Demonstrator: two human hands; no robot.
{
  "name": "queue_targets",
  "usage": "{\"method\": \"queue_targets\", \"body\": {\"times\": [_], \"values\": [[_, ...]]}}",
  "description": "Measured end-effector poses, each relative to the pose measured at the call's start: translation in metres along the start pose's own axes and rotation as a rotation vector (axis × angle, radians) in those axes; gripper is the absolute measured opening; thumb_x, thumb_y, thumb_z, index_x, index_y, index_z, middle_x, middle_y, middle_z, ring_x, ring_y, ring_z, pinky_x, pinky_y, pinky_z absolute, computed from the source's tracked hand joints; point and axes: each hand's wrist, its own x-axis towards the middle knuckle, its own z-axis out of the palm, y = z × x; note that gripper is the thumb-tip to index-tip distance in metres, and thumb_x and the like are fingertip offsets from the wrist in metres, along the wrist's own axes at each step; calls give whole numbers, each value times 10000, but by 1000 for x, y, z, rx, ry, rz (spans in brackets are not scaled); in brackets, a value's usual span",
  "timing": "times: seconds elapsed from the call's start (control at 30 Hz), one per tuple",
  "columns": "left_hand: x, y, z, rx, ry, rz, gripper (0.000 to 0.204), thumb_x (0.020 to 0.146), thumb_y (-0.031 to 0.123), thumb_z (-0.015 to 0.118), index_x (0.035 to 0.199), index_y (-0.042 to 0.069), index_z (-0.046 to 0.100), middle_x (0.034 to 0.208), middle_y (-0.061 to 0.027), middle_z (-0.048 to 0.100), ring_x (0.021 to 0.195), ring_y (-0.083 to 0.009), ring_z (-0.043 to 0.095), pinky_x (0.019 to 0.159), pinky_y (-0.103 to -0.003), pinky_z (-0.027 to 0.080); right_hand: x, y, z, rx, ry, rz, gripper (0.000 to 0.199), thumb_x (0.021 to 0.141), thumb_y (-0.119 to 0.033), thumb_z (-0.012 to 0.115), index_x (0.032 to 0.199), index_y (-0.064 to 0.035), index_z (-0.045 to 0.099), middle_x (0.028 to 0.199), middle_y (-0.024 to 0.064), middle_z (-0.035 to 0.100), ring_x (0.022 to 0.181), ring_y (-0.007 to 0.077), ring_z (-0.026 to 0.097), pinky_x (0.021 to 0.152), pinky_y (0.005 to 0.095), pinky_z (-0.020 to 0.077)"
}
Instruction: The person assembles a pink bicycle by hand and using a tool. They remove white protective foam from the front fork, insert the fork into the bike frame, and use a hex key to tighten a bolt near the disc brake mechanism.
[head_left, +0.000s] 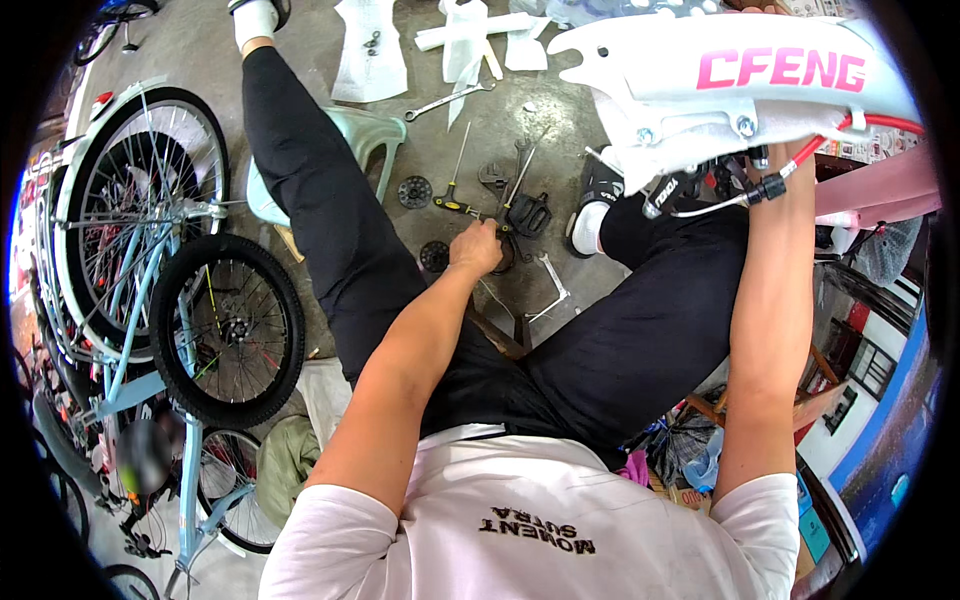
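Note:
My left hand (476,248) reaches down between my legs to the tools on the floor. Its fingers are closed at a yellow-and-black tool handle, and its kind is mostly hidden. Beside them lie a screwdriver (456,190), an adjustable wrench (494,178) and a black pedal (528,214). A white bicycle frame (660,75) with pink lettering hangs at the upper right. My right forearm (775,260) goes up behind it; the frame hides my right hand's grip. A black derailleur (722,178) and a red cable housing (850,124) are at the frame's underside.
A black-tyred wheel (228,330) leans against a light-blue bicycle (150,275) on the left. A pale green stool (362,128) stands beside my left leg. Nearby on the floor are a combination wrench (448,100), a crank arm (551,288), a round cog (414,192) and white paper (370,55).

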Motion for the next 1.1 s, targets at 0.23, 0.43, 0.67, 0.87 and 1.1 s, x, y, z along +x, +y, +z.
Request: {"method": "queue_targets", "body": {"times": [0.23, 0.43, 0.67, 0.87, 1.1], "values": [[21, -8, 16, 463, 68, 389, 611, 886, 51, 577, 1455, 229, 441, 1275, -164, 515, 1161, -347, 558, 908, -446, 499, 12, -2, 19, 133, 107, 119, 258, 993, -341, 462, 1079, -102, 510, 938, 34, 549, 928, 203, 566, 932, 396, 479], [25, -9, 11, 409, 96, 473, 436, 871, 94, 585, 1298, 176, 606, 1136, -170, 570, 1072, -357, 601, 896, -451, 504, 21, -4, 4, 402, 59, 261, 183, 971, -248, 474, 858, -110, 516, 742, 0, 490, 797, 181, 547, 913, 391, 471], [-5, 40, -67, -759, 213, 179, 412, 819, 198, 724, 1199, 64, 636, 925, -150, 698, 819, -289, 681, 729, -392, 531, 30, 21, -8, 99, 260, -20, 225, 982, -205, 473, 777, -114, 485, 697, 12, 464, 729, 160, 523, 864, 365, 452], [-180, 92, -204, -291, 886, 608, 418, 654, 113, 869, 1039, 52, 715, 809, -60, 576, 712, -168, 560, 655, -309, 464, 28, 22, 18, 285, 245, -30, 228, 981, -272, 528, 860, -81, 553, 745, 60, 560, 716, 194, 574, 853, 381, 485], [-247, 113, -258, -227, 1258, 838, 438, 656, 141, 870, 1043, 32, 694, 956, -64, 480, 855, -182, 510, 741, -285, 445, 27, 8, 50, 349, 267, -64, 272, 993, -314, 527, 1090, -68, 591, 919, 75, 647, 868, 215, 654, 726, 380, 571]]}}
